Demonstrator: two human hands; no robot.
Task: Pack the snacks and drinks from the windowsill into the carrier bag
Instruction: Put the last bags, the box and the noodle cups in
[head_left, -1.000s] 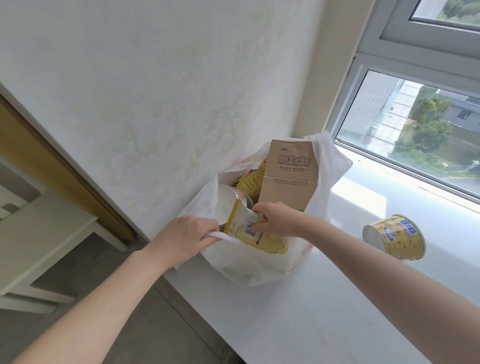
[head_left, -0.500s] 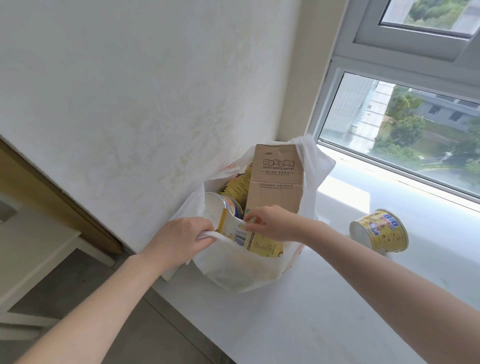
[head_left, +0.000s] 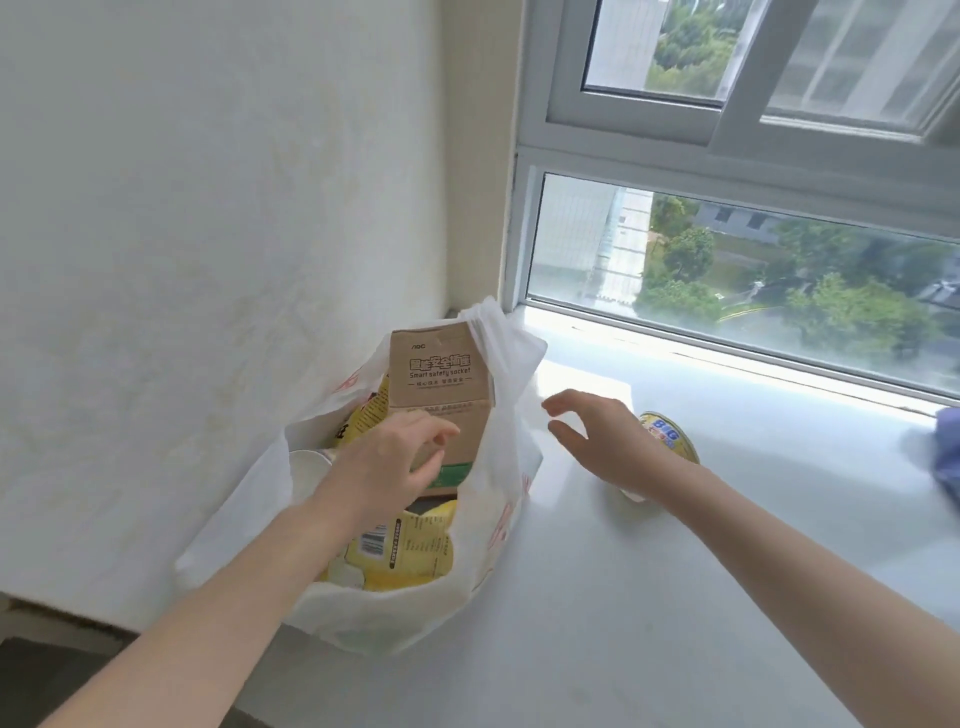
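— Where is the bag from where you sit?
— Nearest me, at the left end of the windowsill (head_left: 649, 623), hard against the wall (head_left: 208, 208). The white carrier bag (head_left: 395, 623) stands with its mouth wide. Just inside its near wall lies a yellow snack packet (head_left: 415, 551), barcode up.
— And your hands?
— My left hand (head_left: 389, 467) hangs over the bag's mouth, above that packet, with the fingers loosely bent and gripping nothing. The fingertips reach across the lower front of the brown cardboard box (head_left: 436, 379), though I cannot tell whether they touch it. Left of my wrist a white cup rim (head_left: 304, 467) shows inside the bag. The box stands upright at the bag's far side, its top poking out.
— The right?
— My right hand (head_left: 608, 447) is outside the bag, just to its right, over the windowsill. Its fingers are spread and slack, with nothing in them.
— What is not packed yet?
— One yellow tub (head_left: 670, 441) printed "BIG", on the windowsill directly behind my right hand and wrist, which cover most of it. I cannot tell whether the hand touches it. Farther right, at the frame's edge, lies a blue cloth (head_left: 948, 457). Beyond all of it is the window (head_left: 727, 291).
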